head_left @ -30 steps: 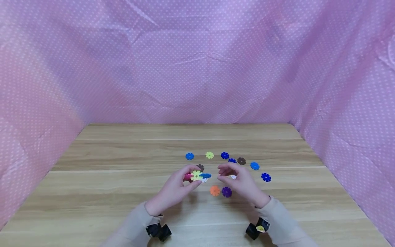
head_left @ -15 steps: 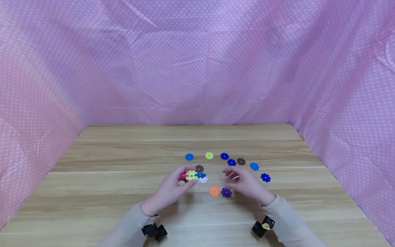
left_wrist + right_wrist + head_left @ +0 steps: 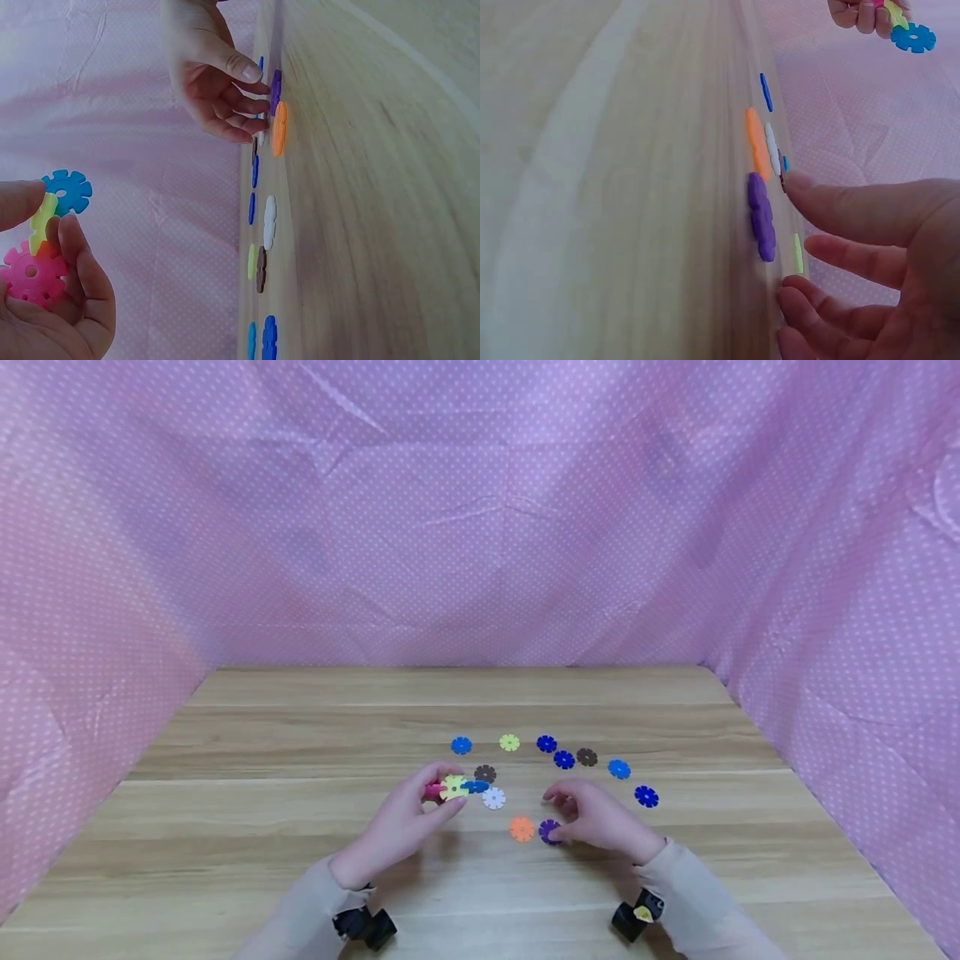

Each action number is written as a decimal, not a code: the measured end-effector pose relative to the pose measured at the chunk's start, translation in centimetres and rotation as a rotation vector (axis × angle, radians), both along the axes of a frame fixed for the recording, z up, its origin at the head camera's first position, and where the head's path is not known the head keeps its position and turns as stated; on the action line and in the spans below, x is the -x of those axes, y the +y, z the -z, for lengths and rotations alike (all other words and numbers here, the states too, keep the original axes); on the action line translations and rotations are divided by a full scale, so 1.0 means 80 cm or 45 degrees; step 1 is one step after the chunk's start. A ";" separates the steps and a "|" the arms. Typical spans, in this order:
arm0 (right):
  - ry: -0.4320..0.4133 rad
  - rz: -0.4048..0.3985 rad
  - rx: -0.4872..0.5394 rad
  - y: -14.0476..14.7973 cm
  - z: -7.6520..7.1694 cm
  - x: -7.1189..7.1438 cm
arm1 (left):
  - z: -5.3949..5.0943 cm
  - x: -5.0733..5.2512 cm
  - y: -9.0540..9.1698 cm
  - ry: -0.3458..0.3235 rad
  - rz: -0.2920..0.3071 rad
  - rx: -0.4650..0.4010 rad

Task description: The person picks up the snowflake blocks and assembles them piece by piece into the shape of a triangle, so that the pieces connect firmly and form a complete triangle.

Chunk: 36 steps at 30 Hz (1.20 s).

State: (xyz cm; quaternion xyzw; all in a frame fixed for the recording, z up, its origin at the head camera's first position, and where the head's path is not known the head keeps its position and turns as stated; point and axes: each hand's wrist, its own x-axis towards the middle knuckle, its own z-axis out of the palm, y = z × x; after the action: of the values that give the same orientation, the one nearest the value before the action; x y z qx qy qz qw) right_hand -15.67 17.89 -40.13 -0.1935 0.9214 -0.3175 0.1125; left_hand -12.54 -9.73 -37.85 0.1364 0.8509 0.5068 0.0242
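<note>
My left hand pinches a small chain of notched snowflake discs above the table. The chain joins a pink disc, a yellow disc and a blue disc; a bit of orange shows beside the pink one in the left wrist view. My right hand hovers low over a flat purple disc, its thumb covering part of that disc in the head view. Its fingers are loosely bent and apart, with nothing between them in the right wrist view. An orange disc lies just left of the purple one.
On the wooden table lie a white disc and a brown disc between the hands. Farther back and right are several more, including a yellow-green disc and a dark blue disc. Pink dotted cloth surrounds the table.
My left hand has drawn left with the disc chain, uncovering the white disc. My right hand has moved away from it, then down toward the purple disc.
</note>
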 end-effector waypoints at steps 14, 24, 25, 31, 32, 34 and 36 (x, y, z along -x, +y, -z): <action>-0.037 -0.028 -0.037 -0.004 0.004 0.002 | -0.002 0.000 -0.001 -0.014 0.027 -0.008; -0.113 -0.026 -0.029 -0.008 0.004 -0.003 | -0.001 -0.003 0.002 -0.013 0.017 0.012; -0.111 -0.031 -0.032 -0.007 0.004 -0.004 | -0.001 -0.003 0.002 -0.010 0.020 0.009; -0.064 -0.092 -0.069 -0.007 0.001 -0.008 | -0.002 -0.003 0.004 -0.002 0.029 0.000; -0.058 -0.103 -0.066 -0.007 0.000 -0.008 | -0.003 -0.003 0.004 0.000 0.028 0.001; -0.044 -0.109 -0.030 -0.007 0.000 -0.009 | -0.003 -0.004 0.004 0.004 0.028 0.005; -0.020 -0.083 0.034 -0.008 0.000 -0.009 | -0.004 -0.004 0.004 0.008 0.030 0.005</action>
State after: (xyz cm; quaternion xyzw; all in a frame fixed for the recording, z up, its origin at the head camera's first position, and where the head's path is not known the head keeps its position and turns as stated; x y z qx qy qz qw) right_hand -14.95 17.24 -40.13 -0.2224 0.9095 -0.3273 0.1273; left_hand -12.20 -9.42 -37.56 0.1480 0.8502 0.5045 0.0277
